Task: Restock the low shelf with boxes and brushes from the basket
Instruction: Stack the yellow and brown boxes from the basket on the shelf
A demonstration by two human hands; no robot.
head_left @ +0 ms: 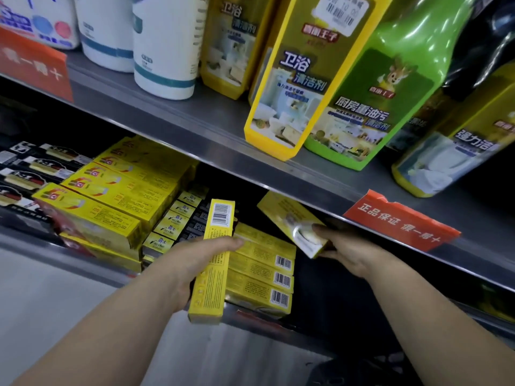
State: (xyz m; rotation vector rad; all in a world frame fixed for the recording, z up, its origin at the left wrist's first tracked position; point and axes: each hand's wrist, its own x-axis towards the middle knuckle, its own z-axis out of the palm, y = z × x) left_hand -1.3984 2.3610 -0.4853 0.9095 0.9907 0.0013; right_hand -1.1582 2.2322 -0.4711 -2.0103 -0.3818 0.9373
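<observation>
Left hand (195, 263): it grips a long yellow box, the upright box (211, 280), at about mid-length. The thumb lies across the printed face and the fingers wrap behind it. The box stands nearly on end with its barcode at the top. It is held in front of the low shelf (41, 240), and its lower end hangs past the shelf's front edge.

Right hand (351, 252): it grips the near end of a second yellow box, the tilted box (289, 218), with the thumb on top and the fingers underneath. This box slopes up and away to the left. Its far end reaches into the dark gap under the upper shelf (195, 118).

The two hands are apart, each clamped on its own box. The barcode stack (262, 277) lies between them on the low shelf: flat yellow boxes with their barcodes facing out. The upright box overlaps the stack's left end in this view; whether they touch cannot be determined.

Other stock on the low shelf, right to left:
- small black-and-yellow boxes (178, 218), just left of the upright box;
- a block of large yellow boxes (106, 196);
- black boxes (33, 174) at the far left.

The upper shelf carries white bottles (164, 51), a yellow bottle (301, 87) and a green bottle (373, 101). A red tag (401, 221) hangs from its front edge above the right hand.
</observation>
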